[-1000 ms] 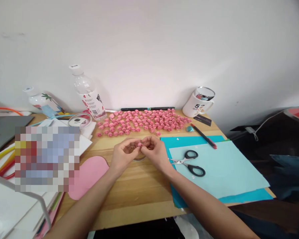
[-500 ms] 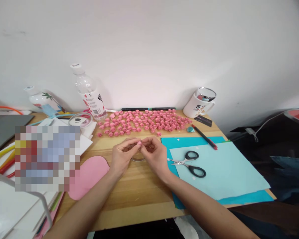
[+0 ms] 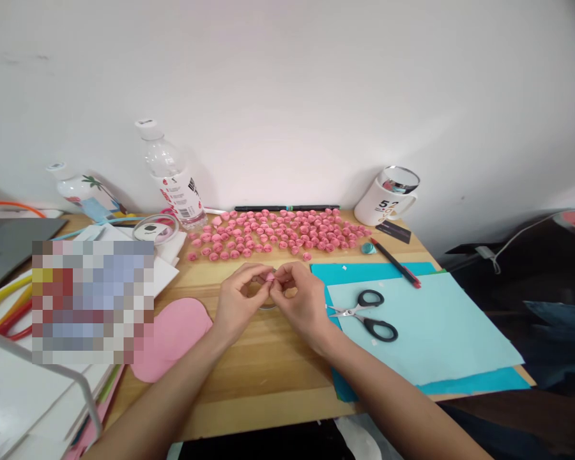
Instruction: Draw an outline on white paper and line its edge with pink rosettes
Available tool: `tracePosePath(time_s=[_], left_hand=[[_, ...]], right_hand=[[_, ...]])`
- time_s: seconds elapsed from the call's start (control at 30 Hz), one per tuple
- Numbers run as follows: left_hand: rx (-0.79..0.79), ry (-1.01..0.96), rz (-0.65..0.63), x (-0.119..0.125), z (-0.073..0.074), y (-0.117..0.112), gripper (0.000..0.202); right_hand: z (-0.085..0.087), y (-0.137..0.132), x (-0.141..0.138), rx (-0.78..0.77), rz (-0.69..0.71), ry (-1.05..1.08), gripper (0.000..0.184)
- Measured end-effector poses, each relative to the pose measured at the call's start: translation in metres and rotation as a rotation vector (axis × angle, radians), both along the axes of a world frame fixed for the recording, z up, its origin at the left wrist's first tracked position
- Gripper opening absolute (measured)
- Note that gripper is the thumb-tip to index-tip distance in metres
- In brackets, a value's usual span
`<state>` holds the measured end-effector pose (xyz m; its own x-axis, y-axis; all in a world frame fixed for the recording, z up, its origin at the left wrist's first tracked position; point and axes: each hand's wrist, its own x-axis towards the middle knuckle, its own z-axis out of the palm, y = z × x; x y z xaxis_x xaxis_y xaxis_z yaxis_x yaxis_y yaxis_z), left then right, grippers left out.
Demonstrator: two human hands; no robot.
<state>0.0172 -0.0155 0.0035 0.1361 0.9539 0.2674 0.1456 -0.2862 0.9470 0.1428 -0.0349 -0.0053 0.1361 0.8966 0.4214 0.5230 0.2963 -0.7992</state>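
Well inside table edge [image 3: 259,418], hands [image 3: 242,297] [image 3: 301,299] pinching pink piece [image 3: 269,277]

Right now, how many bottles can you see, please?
2. One bottle is just left of the pink rolls; the other is farther left, behind the papers. I see no more, but something may be hidden.

My single head-worn view
I look forward and down, over the near hands [image 3: 240,297], across the worktop [image 3: 253,390] to the wall [image 3: 287,102].
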Motion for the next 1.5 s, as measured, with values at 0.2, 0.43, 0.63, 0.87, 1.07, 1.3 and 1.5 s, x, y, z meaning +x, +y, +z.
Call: tracePosePath(time_s=[0.2,0.43,0.63,0.87,1.07,1.3,1.5], left_hand=[[-0.113,-0.077,0.069,0.001,-0.002,-0.003,0.014],[-0.177,-0.131,0.043,0.004,0.000,-0.003,0.017],[-0.194,-0.185,-0.033,0.004,0.002,0.000,0.033],[-0.168,-0.035,-0.013,0.002,-0.002,0.000,0.018],[-0.179,-0.068,0.021,0.003,-0.003,-0.002,0.014],[-0.403,-0.272,0.033,0.005,-0.011,-0.001,0.028],[-0.370,-0.360,0.054,0.002,-0.008,0.003,0.034]], right_hand=[[0.000,-0.002,-0.003,-0.086,0.016,0.162,0.006],[0.008,-0.002,-0.004,-0.152,0.023,0.263,0.005],[0.007,0.004,0.000,-0.356,0.058,0.546,0.018],[0.007,0.003,0.003,-0.263,0.075,0.261,0.010],[0.008,0.000,0.001,-0.205,0.057,0.125,0.004],[0.006,0.005,0.000,-0.361,0.045,0.489,0.018],[0.011,0.013,0.007,-0.563,0.064,0.831,0.030]])
